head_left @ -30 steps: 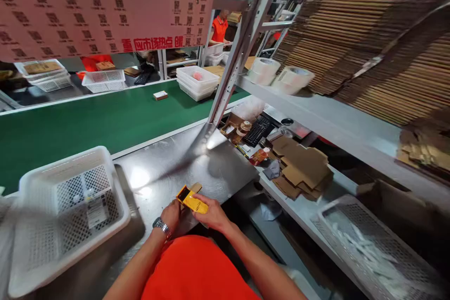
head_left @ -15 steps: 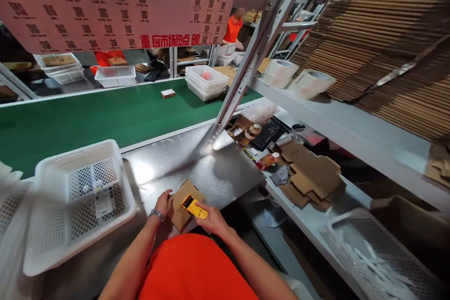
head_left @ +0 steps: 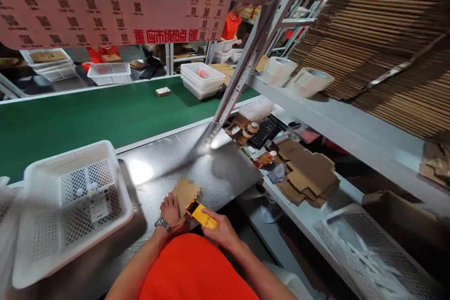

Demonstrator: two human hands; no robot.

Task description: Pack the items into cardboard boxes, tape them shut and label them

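Right now the right hand (head_left: pixel 221 230) grips a yellow device (head_left: pixel 200 213) w/ fingers closed round it, its tip over the near edge of a brown cardboard piece (head_left: pixel 186 192). Left hand (head_left: pixel 172 210) lies flat, fingers spread, touching the cardboard's left side on the steel table (head_left: pixel 225 173). White basket (head_left: pixel 70 206) sits well to the left.

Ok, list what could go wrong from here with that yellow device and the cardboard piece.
1. The flat brown cardboard piece lies near the front edge of the shiny steel worktable, pinned only by the left hand; it could slide off.
2. The right hand holds the small yellow handheld device over that edge, so a slip might drop it.
3. The white perforated plastic basket appears to overhang the table's left side and could tip if bumped.
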